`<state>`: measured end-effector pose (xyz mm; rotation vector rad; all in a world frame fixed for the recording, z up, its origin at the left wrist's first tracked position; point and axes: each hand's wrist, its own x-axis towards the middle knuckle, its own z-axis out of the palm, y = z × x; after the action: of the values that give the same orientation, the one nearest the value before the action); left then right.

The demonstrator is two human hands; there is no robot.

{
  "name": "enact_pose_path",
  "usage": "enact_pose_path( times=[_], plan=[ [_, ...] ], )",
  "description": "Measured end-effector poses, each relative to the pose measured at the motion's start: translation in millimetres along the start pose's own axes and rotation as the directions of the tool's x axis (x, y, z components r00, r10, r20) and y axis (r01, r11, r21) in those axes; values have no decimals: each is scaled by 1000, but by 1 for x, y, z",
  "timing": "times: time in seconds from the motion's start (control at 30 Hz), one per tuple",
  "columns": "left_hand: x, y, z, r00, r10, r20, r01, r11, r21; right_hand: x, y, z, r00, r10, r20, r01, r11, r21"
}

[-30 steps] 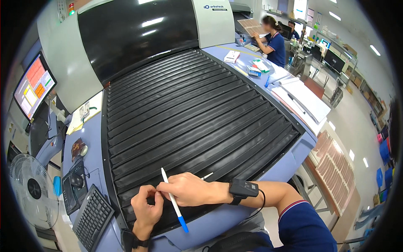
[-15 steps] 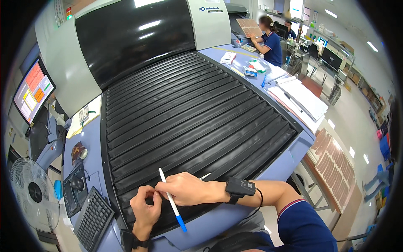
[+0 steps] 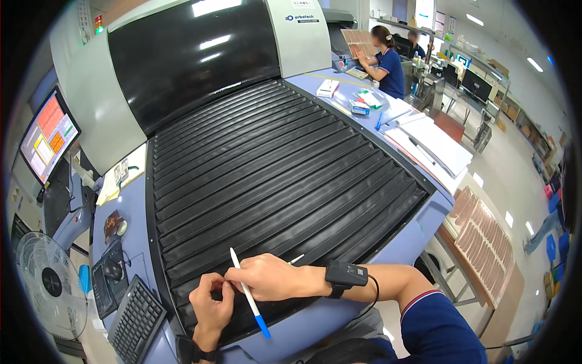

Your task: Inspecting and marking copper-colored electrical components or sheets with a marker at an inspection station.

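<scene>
A white pen with a blue end (image 3: 262, 326) slants through my right hand (image 3: 265, 279), whose fingers are closed around it. From the far side of that hand a thin white stick tip (image 3: 297, 258) pokes out; the rest of it is hidden. My left hand (image 3: 212, 308) is closed in a pinch, thumb against forefinger, touching the right fingertips. Whatever lies between the pinching fingers is too small to make out. Both hands are above the near end of the black ribbed bellows cover (image 3: 273, 176) of a large machine.
On the left are a keyboard (image 3: 137, 320), a mouse (image 3: 111, 270), a monitor (image 3: 50, 136) and a fan (image 3: 51, 282). Papers (image 3: 433, 144) and small boxes (image 3: 328, 88) lie along the right ledge. Brown patterned panels (image 3: 482, 255) rest lower right. A co-worker (image 3: 388, 64) holds a panel farther back.
The view has shifted slightly. My hands and the pen keep nearly the same pose, with the fingertips still together.
</scene>
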<state>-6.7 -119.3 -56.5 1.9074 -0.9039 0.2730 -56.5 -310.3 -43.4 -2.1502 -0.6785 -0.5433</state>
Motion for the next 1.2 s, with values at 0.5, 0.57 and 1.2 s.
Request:
enact_pose_path(
  times=[0.5,0.57,1.2],
  plan=[
    [2,1,-1,1000,-21,6,21,999,-36,-1,4,2,1000,7,10,-7,997,-81],
    [3,0,1,998,-38,43,38,999,-1,-3,6,0,1000,-1,-8,1,999,-38],
    [1,0,0,996,-88,22,89,995,-45,1,-1,-3,999,25,31,-25,1000,-1]
  ],
)
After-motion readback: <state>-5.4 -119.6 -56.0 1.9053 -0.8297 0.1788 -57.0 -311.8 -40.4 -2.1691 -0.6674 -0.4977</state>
